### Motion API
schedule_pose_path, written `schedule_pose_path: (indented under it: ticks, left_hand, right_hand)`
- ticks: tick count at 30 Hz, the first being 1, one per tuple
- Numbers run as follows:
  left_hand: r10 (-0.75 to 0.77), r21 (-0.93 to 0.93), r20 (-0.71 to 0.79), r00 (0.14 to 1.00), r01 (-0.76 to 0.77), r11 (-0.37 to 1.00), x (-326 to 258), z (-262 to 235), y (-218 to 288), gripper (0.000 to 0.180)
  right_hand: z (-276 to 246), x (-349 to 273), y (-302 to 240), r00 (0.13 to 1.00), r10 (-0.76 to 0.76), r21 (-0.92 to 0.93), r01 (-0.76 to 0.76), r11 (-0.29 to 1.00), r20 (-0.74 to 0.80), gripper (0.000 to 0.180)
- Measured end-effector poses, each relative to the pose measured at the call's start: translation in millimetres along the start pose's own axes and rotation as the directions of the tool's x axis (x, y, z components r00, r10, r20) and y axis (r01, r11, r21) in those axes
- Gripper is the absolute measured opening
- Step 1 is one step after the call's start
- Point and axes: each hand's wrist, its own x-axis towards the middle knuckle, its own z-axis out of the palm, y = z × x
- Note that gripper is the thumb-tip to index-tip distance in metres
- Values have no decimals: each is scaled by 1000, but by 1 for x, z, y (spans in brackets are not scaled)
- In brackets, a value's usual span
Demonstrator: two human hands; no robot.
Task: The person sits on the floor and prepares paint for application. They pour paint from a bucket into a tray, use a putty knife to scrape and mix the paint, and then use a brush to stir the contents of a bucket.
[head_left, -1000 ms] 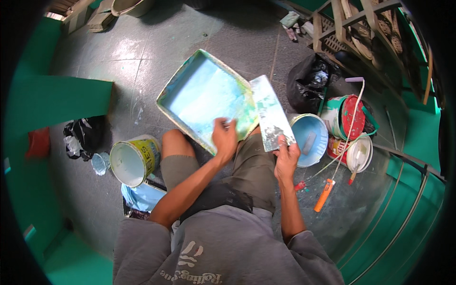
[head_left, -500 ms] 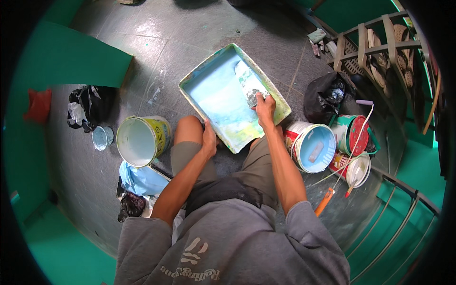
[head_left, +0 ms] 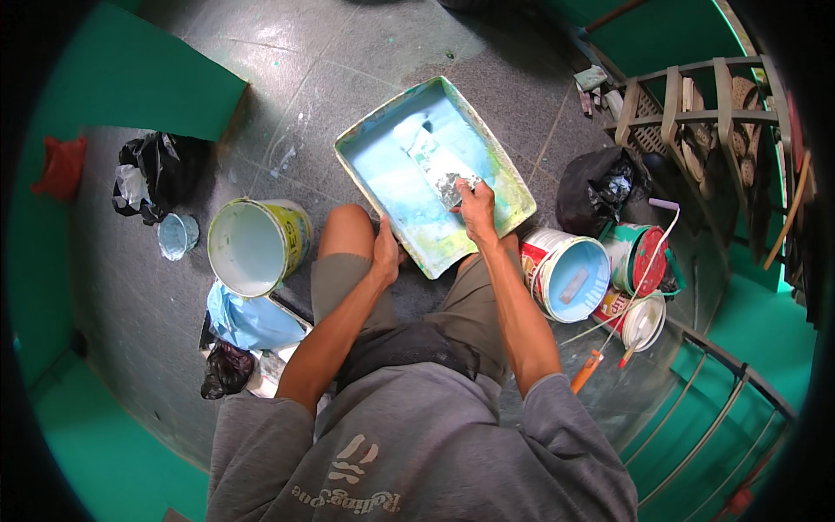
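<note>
The right hand (head_left: 477, 204) is closed around the handle of a flat metal scraper blade smeared with paint (head_left: 432, 158), which lies inside the rectangular paint tray coated in light blue and green paint (head_left: 513, 187) on the grey floor. The left hand (head_left: 385, 254) rests relaxed on the knee, touching the tray's near edge and holding nothing. It seems the step is scraping paint across the tray; the next stroke probably needs the blade kept flat. I count one tray, one scraper, one empty white bucket with yellow-green outside (head_left: 257, 245), and one white bucket with light blue paint (head_left: 567, 274).
</note>
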Motion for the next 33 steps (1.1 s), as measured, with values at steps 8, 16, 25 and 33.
schedule_pose_path:
  ticks: [8, 16, 25, 33]
  left_hand:
    - [10, -12, -17, 1000, -10, 1000, 5, -4, -3, 64]
    - [25, -35, 9, 1000, -25, 999, 8, -8, -7, 62]
    - [23, -32, -48, 999, -24, 999, 8, -6, -7, 59]
    - [5, -35, 26, 1000, -4, 999, 11, -11, -9, 60]
  right_hand:
    - [13, -7, 0, 998, -57, -89, 58, 994, 16, 27]
    - [22, -15, 0, 1000, -18, -76, 18, 997, 3, 29]
    - [31, -20, 0, 993, 50, -76, -41, 996, 111, 29]
    - [36, -24, 4, 995, 40, -61, -34, 998, 95, 28]
